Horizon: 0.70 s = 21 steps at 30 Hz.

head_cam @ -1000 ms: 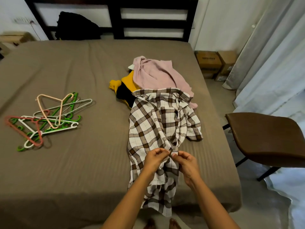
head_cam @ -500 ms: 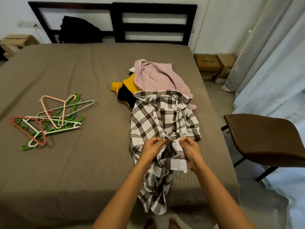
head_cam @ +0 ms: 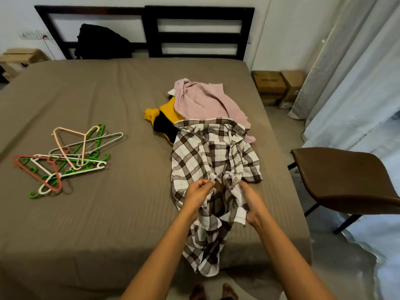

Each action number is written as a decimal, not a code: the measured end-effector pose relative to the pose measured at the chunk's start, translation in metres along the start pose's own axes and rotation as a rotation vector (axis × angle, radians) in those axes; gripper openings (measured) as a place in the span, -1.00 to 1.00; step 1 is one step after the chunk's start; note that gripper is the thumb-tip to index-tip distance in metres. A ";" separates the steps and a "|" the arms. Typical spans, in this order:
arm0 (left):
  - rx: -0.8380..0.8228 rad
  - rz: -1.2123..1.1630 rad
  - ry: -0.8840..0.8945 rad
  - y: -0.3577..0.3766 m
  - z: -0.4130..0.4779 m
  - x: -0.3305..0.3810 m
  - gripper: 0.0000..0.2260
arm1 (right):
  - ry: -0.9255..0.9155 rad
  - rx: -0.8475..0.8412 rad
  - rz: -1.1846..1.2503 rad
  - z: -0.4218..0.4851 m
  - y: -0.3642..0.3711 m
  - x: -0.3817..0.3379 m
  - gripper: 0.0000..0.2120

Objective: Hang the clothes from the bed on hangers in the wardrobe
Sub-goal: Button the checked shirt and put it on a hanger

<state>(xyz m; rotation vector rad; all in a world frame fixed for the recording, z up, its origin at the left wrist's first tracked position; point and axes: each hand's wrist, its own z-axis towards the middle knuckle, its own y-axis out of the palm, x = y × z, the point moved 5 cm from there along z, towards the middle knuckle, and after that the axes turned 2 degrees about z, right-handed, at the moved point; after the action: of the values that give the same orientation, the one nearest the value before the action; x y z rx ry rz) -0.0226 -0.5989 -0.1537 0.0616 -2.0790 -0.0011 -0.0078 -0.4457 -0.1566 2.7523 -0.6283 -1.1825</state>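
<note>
bed (head_cam: 86, 213): brown sheet; dark headboard (head_cam: 151, 29) at far end, black bag (head_cam: 101, 42) against it.
checked shirt (head_cam: 194, 152): right half of bed, hem hanging over near edge, collar lying on a pink garment (head_cam: 205, 100) and a yellow-and-black one (head_cam: 166, 113).
left hand (head_cam: 198, 194): fingers pinch the shirt's front edge.
right hand (head_cam: 252, 204): fingers curled round the opposite edge.
hangers (head_cam: 69, 156): tangled heap, left side of bed, well apart from shirt.
chair (head_cam: 346, 176): brown, near bed's right side.
boxes (head_cam: 270, 85), curtain (head_cam: 346, 72): far right.

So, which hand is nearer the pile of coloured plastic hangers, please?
Left: the left hand grips the brown checked shirt right of the hangers; the right hand holds it farther right.
</note>
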 end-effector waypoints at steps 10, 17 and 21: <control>-0.020 0.077 0.007 0.004 -0.004 -0.003 -0.89 | -0.353 0.033 -0.200 -0.008 -0.010 -0.002 -0.97; -0.062 0.088 0.051 0.007 -0.011 -0.001 -0.96 | -0.616 0.130 -0.397 -0.024 0.001 -0.008 -0.91; -0.051 0.150 0.072 0.004 -0.013 0.000 -0.95 | -0.620 0.089 -0.484 -0.021 0.006 -0.005 -0.93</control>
<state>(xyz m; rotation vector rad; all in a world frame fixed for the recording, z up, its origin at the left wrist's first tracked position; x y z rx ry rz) -0.0114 -0.5947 -0.1468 -0.1237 -2.0056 0.0386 0.0024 -0.4508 -0.1369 2.6641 -0.0228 -2.1946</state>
